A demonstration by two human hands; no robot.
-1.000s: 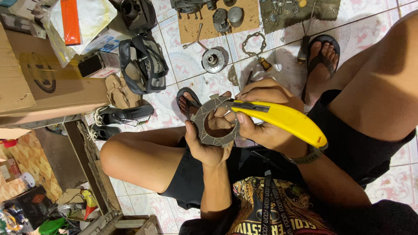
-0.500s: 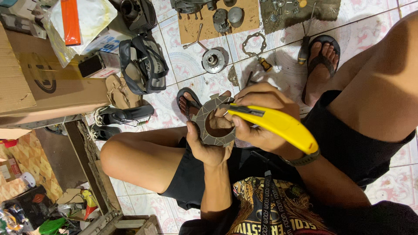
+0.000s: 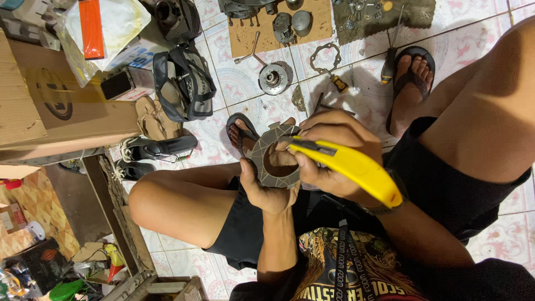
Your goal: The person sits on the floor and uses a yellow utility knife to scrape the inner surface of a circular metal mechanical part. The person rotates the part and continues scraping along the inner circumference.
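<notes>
Evidently steadied over the lap for scraping: flat grey toothed friction ring (image 3: 274, 163) gripped by left hand (image 3: 266, 187); yellow plastic utility knife (image 3: 350, 166) clenched in right hand (image 3: 329, 153), blade perhaps touching.

2 hands (image 3: 312, 167), 1 ring-shaped friction plate (image 3: 267, 164), 1 yellow utility knife (image 3: 351, 167), 2 sandalled feet (image 3: 409, 83).

Yellow utility knife (image 3: 356, 167) against ring-shaped disc (image 3: 267, 167)

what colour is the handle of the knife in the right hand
Yellow, with a dark slider strip near the blade. The utility knife in the right hand shows clearly in the head view.
</notes>
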